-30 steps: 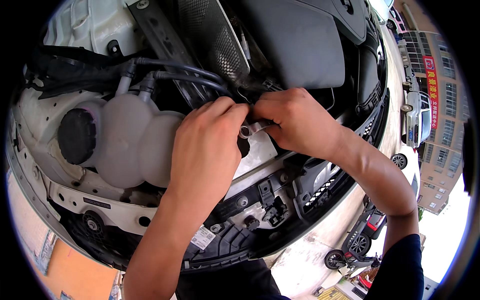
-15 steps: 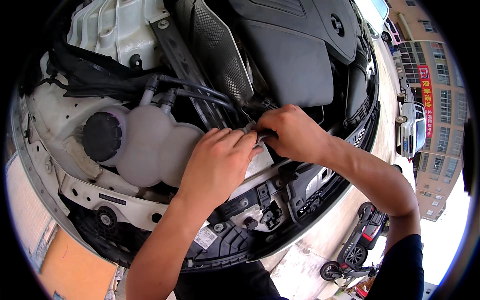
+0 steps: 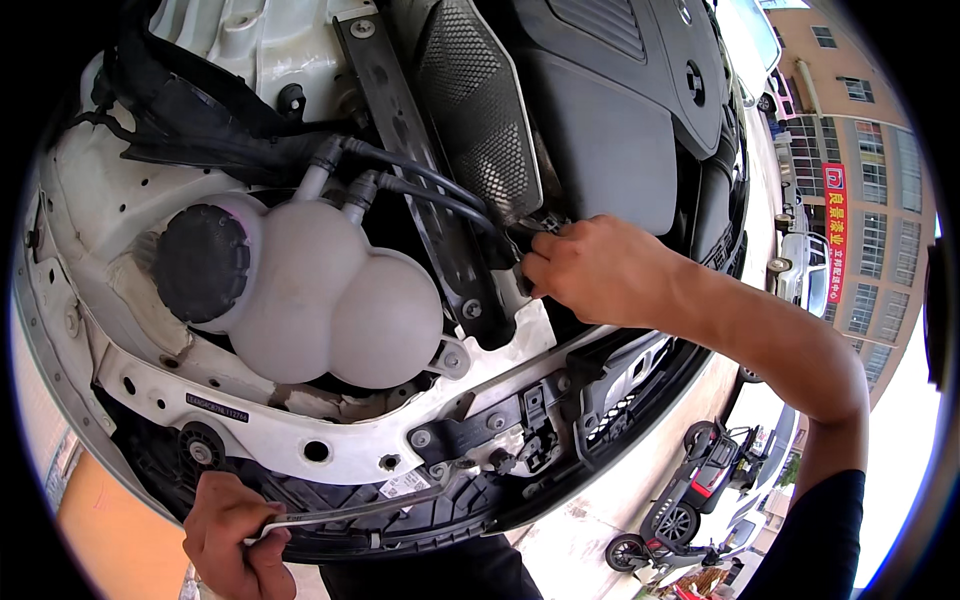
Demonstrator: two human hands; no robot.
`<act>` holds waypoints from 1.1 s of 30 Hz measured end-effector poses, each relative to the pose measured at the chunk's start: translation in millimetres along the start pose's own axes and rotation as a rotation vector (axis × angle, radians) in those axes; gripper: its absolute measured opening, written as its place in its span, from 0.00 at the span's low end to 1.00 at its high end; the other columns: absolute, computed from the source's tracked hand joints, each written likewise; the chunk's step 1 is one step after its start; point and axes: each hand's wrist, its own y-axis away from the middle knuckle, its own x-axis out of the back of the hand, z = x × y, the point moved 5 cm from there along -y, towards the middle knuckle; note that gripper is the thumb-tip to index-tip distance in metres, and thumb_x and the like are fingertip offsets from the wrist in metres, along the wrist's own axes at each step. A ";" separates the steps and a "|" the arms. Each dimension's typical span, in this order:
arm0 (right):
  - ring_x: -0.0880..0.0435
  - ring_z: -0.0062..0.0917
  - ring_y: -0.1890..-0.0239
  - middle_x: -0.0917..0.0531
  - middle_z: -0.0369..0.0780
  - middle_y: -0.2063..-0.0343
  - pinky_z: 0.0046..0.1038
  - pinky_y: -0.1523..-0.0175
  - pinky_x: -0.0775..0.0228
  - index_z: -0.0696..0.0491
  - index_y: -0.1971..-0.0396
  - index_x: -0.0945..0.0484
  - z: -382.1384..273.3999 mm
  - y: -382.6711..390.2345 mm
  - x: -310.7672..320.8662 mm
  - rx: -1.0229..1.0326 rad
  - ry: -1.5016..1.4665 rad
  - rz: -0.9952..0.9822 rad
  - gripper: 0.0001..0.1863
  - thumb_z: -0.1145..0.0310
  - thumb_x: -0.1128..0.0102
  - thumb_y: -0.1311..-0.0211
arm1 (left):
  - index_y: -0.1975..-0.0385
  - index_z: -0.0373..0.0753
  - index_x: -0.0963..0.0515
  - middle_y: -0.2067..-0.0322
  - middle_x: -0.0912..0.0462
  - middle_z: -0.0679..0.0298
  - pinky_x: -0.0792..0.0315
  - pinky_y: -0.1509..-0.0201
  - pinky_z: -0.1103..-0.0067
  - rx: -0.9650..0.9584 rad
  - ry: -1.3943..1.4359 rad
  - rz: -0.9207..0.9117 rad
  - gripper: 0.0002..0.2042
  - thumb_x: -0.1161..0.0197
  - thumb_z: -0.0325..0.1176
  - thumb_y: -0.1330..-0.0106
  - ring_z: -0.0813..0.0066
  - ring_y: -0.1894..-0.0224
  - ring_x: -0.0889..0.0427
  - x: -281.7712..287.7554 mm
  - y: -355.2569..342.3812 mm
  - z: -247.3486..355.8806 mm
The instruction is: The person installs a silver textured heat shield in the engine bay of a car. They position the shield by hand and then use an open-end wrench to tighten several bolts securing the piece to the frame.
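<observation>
My left hand [image 3: 228, 530] is closed around one end of a slim silver wrench [image 3: 365, 511] at the lower left. The wrench's far end reaches over the front panel near a white label. Deep in the engine bay, my right hand [image 3: 605, 270] has its fingers curled together beside the ends of two black hoses [image 3: 432, 192]. Whatever those fingers grip is hidden behind them. Left of that hand stands a translucent white coolant tank [image 3: 310, 295] with a black screw cap [image 3: 203, 262]. A dark metal brace [image 3: 425, 175] runs between the tank and a perforated heat shield [image 3: 480, 130].
The black engine cover [image 3: 600, 130] fills the upper right of the bay. A white body rail [image 3: 270, 425] crosses in front of the tank, with bolts and holes. Outside stand a motorbike [image 3: 680, 500], parked cars and a building [image 3: 870, 190] with a red banner.
My left hand has left the right hand's side and moved down to the lower left, bringing the wrench into plain sight. My right hand stays near the hoses. The view has shifted slightly.
</observation>
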 end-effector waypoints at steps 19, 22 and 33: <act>0.37 0.16 0.88 0.29 0.35 0.87 0.22 0.83 0.47 0.59 0.77 0.24 -8.5 12.6 -36.5 -1.287 -1.624 -0.290 0.24 0.60 0.57 0.22 | 0.63 0.39 0.22 0.69 0.18 0.61 0.25 0.58 0.65 -0.098 0.107 -0.151 0.05 0.37 0.31 0.37 0.61 0.67 0.17 -14.4 43.8 -35.1; 0.34 0.20 0.87 0.28 0.36 0.87 0.25 0.81 0.44 0.60 0.76 0.22 -2.5 11.3 -36.9 -1.300 -1.522 -0.335 0.23 0.59 0.53 0.24 | 0.63 0.38 0.22 0.69 0.18 0.60 0.25 0.58 0.65 -0.105 0.124 -0.144 0.06 0.37 0.30 0.37 0.60 0.67 0.17 -15.5 41.9 -35.6; 0.17 0.38 0.70 0.20 0.44 0.76 0.39 0.60 0.23 0.57 0.72 0.19 -11.0 -12.0 -0.9 -0.204 -0.079 -0.270 0.07 0.72 0.43 0.39 | 0.63 0.37 0.21 0.70 0.19 0.60 0.25 0.58 0.65 -0.152 0.123 -0.112 0.07 0.37 0.32 0.35 0.61 0.67 0.17 -16.7 39.2 -37.6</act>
